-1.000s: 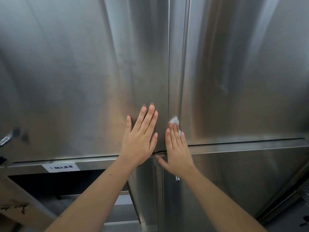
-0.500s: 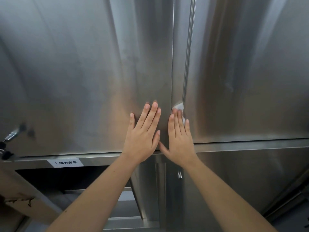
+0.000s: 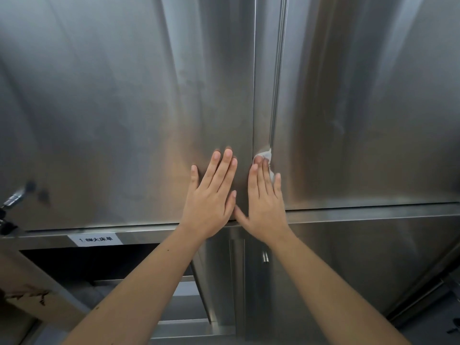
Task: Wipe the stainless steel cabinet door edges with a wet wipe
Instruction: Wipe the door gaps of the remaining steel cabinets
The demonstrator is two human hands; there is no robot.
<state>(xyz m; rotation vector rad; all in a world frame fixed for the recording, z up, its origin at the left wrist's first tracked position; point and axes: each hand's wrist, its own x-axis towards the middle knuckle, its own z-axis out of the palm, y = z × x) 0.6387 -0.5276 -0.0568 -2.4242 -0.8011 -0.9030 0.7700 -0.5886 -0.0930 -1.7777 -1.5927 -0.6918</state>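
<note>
The right hand [image 3: 265, 195], fingers flat and together, presses the wet wipe [image 3: 267, 158], soft, limp and probably slippery, onto the right cabinet door's edge [image 3: 275, 95], best pinned under fingertips, while the open left hand [image 3: 211, 195] braces the left door [image 3: 124, 108].

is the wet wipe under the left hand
No, the wet wipe shows white under the fingertips of the right hand at the door edge, while the left hand lies flat and bare on the left door.

Wet wipe [image 3: 267, 155] mostly hidden under right hand [image 3: 265, 197] fingers [image 3: 261, 175].
</note>
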